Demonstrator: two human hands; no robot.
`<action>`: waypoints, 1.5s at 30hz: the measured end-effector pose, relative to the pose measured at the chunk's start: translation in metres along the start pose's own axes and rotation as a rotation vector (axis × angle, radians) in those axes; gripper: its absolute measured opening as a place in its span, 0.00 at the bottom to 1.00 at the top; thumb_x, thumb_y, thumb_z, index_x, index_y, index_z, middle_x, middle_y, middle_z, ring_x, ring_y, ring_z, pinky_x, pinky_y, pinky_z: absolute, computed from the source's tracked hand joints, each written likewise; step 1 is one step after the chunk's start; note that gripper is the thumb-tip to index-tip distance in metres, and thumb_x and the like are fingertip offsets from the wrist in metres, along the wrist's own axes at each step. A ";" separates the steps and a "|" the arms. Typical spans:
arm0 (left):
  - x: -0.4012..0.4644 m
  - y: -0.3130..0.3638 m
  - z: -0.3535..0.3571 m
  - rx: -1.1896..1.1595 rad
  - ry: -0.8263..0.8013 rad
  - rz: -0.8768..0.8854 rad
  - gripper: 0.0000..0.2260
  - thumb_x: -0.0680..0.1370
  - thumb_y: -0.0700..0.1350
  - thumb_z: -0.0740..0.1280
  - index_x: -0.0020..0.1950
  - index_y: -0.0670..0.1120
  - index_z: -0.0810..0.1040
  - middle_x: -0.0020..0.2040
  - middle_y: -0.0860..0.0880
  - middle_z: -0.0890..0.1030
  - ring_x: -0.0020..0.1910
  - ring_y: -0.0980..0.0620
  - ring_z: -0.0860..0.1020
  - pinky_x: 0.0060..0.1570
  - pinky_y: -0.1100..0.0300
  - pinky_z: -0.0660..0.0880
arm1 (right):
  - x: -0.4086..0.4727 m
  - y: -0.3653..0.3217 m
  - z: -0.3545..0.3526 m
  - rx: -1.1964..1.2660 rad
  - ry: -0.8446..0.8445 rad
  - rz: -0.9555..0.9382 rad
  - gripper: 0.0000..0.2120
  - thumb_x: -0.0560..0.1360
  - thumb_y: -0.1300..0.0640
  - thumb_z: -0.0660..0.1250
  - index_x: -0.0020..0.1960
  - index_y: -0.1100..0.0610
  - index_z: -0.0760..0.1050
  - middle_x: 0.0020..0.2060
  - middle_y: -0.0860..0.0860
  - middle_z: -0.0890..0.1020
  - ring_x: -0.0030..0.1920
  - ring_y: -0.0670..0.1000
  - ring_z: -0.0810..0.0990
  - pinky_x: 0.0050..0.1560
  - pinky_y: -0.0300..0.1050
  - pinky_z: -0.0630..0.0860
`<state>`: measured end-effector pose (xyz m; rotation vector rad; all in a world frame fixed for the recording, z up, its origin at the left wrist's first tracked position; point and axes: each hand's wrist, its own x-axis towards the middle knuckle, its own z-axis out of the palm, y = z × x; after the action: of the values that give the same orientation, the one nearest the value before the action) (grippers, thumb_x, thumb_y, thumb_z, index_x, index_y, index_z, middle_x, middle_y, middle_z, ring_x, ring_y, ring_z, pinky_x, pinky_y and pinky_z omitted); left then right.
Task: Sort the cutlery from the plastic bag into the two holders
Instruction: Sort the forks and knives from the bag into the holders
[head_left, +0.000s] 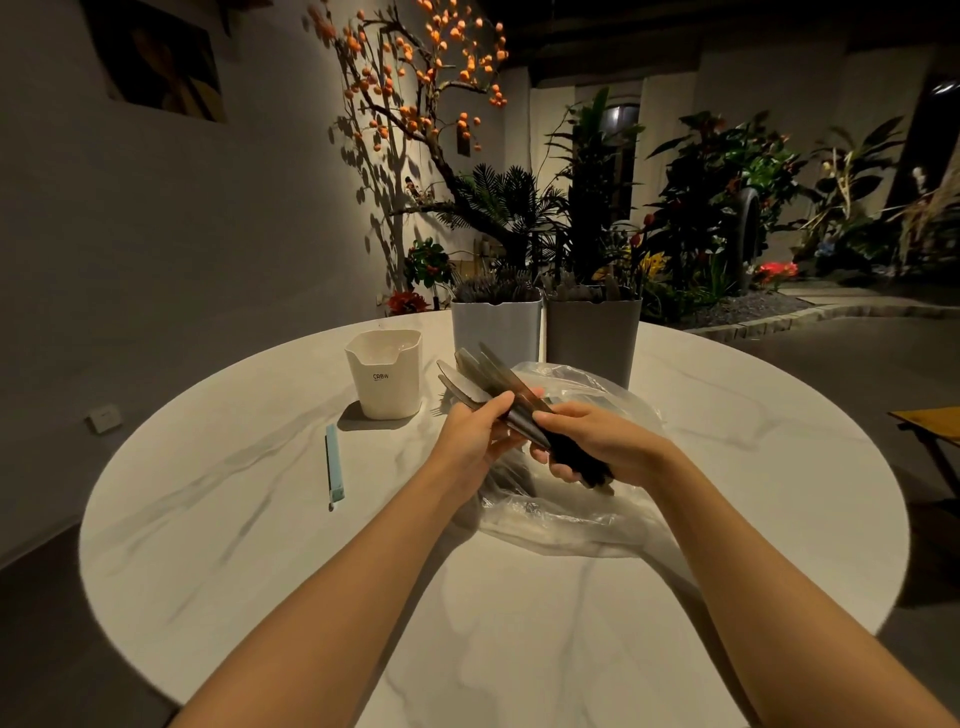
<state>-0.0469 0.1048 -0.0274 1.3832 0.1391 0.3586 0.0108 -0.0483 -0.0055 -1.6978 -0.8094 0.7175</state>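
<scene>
Two hands meet over the middle of our round marble-patterned table (519, 649), and we go from left to right. Well to the left of our left hand lies a pale blue pen-like stick (333, 464) flat on the tabletop. Beyond it and nearer the hand stands a small white cup (385, 375) with dark lettering on its side. Our left hand (475, 439) curls its fingers and thumb around a bundle of dark translucent plastic cutlery (498, 387); knife-like blades fan up and away to the left of it. Our right hand (597, 441) grips the same bundle lower down, fingers wrapped round the dark handle ends. Under and just behind both hands lies the clear plastic bag (571, 514), crumpled, partly hidden by our wrists. Past the hands, at the far edge, stand the two holders side by side and touching or nearly so: a white holder (496, 332) on the left and a grey holder (592, 338) on the right, both with cutlery sticking up. Around us the room is dim, with a branch of orange fruits (431, 67) against the wall and dense plants (727, 208) to the right.
</scene>
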 end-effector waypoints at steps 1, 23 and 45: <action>0.001 0.000 0.000 -0.010 0.003 -0.011 0.11 0.82 0.42 0.60 0.60 0.39 0.77 0.57 0.42 0.82 0.56 0.42 0.81 0.59 0.47 0.77 | 0.000 0.000 -0.001 -0.007 0.020 0.006 0.13 0.83 0.53 0.54 0.55 0.59 0.73 0.37 0.55 0.78 0.31 0.49 0.76 0.31 0.38 0.76; -0.007 0.000 0.007 0.004 -0.068 0.037 0.14 0.83 0.46 0.58 0.63 0.42 0.77 0.59 0.47 0.82 0.58 0.47 0.80 0.60 0.49 0.77 | 0.007 0.006 0.002 0.067 -0.066 0.043 0.15 0.83 0.48 0.53 0.50 0.59 0.69 0.29 0.51 0.71 0.28 0.46 0.66 0.28 0.35 0.66; 0.035 0.046 0.042 0.256 -0.033 0.053 0.19 0.82 0.54 0.59 0.58 0.39 0.74 0.57 0.43 0.80 0.54 0.46 0.79 0.47 0.58 0.75 | 0.023 -0.021 -0.019 0.032 0.070 -0.030 0.14 0.82 0.56 0.58 0.38 0.57 0.63 0.26 0.50 0.64 0.24 0.45 0.59 0.23 0.36 0.58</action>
<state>-0.0091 0.0831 0.0299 1.6477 0.1245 0.3719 0.0363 -0.0364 0.0177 -1.6694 -0.7697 0.6438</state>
